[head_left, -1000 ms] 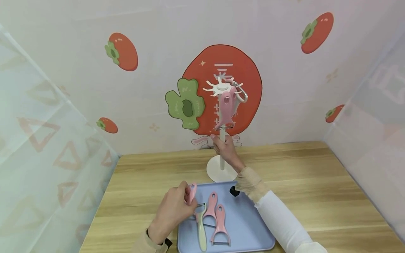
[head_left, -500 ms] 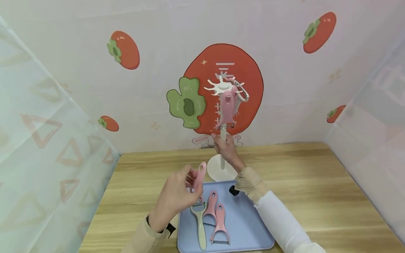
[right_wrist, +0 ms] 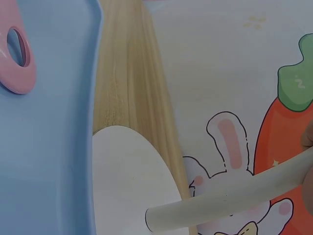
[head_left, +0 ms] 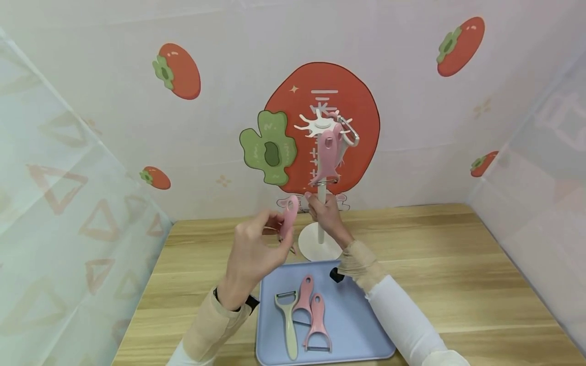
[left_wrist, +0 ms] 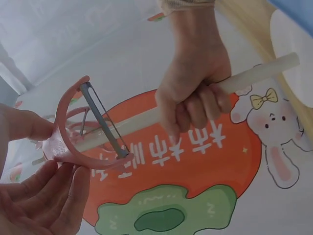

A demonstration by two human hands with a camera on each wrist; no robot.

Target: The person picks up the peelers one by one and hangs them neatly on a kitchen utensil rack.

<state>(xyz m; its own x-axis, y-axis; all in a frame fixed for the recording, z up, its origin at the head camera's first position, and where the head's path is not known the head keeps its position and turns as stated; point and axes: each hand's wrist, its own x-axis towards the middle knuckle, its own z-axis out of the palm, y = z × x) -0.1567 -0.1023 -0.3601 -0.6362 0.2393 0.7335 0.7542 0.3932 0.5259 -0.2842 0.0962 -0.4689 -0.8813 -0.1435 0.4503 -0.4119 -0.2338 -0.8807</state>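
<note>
My left hand (head_left: pixel 254 249) pinches a pink Y-shaped peeler (head_left: pixel 289 218) by its handle, loop end up, left of a white hook stand. In the left wrist view, the peeler's metal blade (left_wrist: pixel 104 120) spans its curved fork, between the thumb and fingers (left_wrist: pixel 73 200). The fingers of my right hand (head_left: pixel 327 216) wrap the white post (right_wrist: pixel 230 196) of the stand, below its ring of hooks (head_left: pixel 318 124). From those hooks hangs a pink peeler (head_left: pixel 327 157), overlapping others behind it. The stand's round base (head_left: pixel 311 246) rests on the table.
In front of the stand lies a blue tray (head_left: pixel 357 315) holding a pale green peeler (head_left: pixel 290 328) and two pink peelers, one at the back (head_left: pixel 305 292), one nearer (head_left: pixel 318 317). The wooden table (head_left: pixel 439 264) meets a printed backdrop (head_left: pixel 220 101) behind.
My left hand has lifted the pink peeler up from over the tray's left side, toward the stand. My right hand has kept its grip on the post.
</note>
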